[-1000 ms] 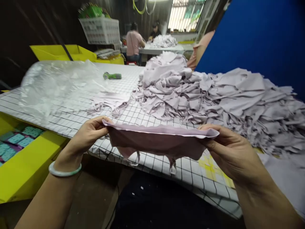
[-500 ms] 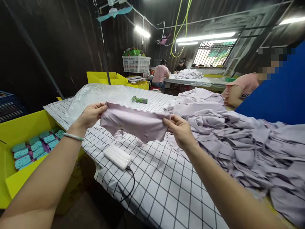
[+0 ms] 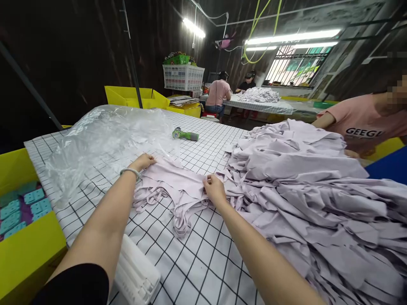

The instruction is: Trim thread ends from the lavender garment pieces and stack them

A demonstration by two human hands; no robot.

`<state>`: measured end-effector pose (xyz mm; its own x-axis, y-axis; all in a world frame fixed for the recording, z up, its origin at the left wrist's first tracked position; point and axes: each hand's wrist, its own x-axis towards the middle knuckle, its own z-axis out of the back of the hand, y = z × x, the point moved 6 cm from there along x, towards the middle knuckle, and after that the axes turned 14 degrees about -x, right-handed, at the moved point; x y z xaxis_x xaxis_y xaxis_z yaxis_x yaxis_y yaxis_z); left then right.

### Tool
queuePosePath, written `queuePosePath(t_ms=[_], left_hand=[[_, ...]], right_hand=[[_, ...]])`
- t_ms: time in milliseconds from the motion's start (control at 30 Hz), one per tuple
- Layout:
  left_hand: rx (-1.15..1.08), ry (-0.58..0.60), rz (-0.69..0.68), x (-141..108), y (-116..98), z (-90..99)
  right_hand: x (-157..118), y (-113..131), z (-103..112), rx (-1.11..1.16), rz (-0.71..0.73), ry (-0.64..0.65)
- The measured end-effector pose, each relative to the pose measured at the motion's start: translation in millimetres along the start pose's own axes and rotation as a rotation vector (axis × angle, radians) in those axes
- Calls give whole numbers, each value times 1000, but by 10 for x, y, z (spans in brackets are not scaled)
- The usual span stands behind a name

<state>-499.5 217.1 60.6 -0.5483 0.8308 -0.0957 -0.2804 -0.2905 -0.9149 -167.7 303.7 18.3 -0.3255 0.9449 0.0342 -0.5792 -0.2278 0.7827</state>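
Note:
A pale lilac garment with thin straps [image 3: 173,180] is spread on the checked tablecloth, its straps bunched toward me. My left hand [image 3: 144,162] pinches its upper left corner, and a light bangle circles that wrist. At the garment's right edge, my right hand [image 3: 214,188] grips the fabric between thumb and fingers. Just right of that hand rises a large heap of similar lilac garments [image 3: 295,169]. Partly behind my left forearm lies a white rectangular device [image 3: 138,271].
Clear plastic sheeting [image 3: 104,127] covers the table's far left. A green and grey handheld tool [image 3: 185,134] lies beyond the garment. Yellow bins [image 3: 28,262] with turquoise pieces stand at left. A person in a pink shirt [image 3: 359,123] is behind the heap; two others sit farther back.
Both hands have lowered the garment from mid-air onto the tablecloth, still holding its edge. The view has moved closer to the table, and the person at right has come further into sight.

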Motion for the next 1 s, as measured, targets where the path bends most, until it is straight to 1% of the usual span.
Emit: queuePosePath(t_ms=[67,133,233,300,367,433,467,500,533,600,633,667,733,767,800,833,900,933,967,1000], left_hand=[[57,-32,4,150,92,-99],[108,-41,-12,238,134,-143],[202,-39,-64,294,127,-172],[285,-49,-113,285,96,-207],[376,-63,-177,238,58,-275],[465,-39,-243,158,46,-385],[506,-5,-267,112,61,-452],[544,38,-279,64,92,-518],[579,83,-281,18,136,-576],[641,155,-264,-59,229,-654],[667,175,-252,-89,260,-672],[691,184,-242,-114,271,-683],[733,173,-246,-163,213,-698],[749,159,-262,-197,145,-716],[759,147,-290,-243,58,-749],[761,145,-327,-303,-38,-802],[747,174,-411,-461,-214,-967],[727,213,-457,-551,-283,-1075],[695,271,-503,-644,-334,-1197],[659,344,-542,-733,-363,-1322]], right_hand=[[66,-66,-21,-108,4,-22],[73,-102,-8,-197,22,-41],[30,-119,26,-298,34,-42],[-14,-72,53,-381,61,-52],[-65,69,79,-525,176,-99],[-114,251,48,-680,363,-122],[-127,311,-4,-739,444,-90],[-125,329,-77,-780,493,-19],[-109,305,-163,-815,507,78],[-50,162,-324,-863,445,276],[-17,80,-381,-871,400,343],[12,12,-416,-869,363,382],[30,-52,-422,-854,332,396],[3,-38,-393,-846,346,372],[-57,8,-339,-828,376,321],[-155,80,-266,-792,420,246],[-463,246,-96,-655,504,59],[-651,310,-32,-567,528,-11],[-837,347,1,-482,528,-47],[-1003,361,-4,-412,506,-51]])
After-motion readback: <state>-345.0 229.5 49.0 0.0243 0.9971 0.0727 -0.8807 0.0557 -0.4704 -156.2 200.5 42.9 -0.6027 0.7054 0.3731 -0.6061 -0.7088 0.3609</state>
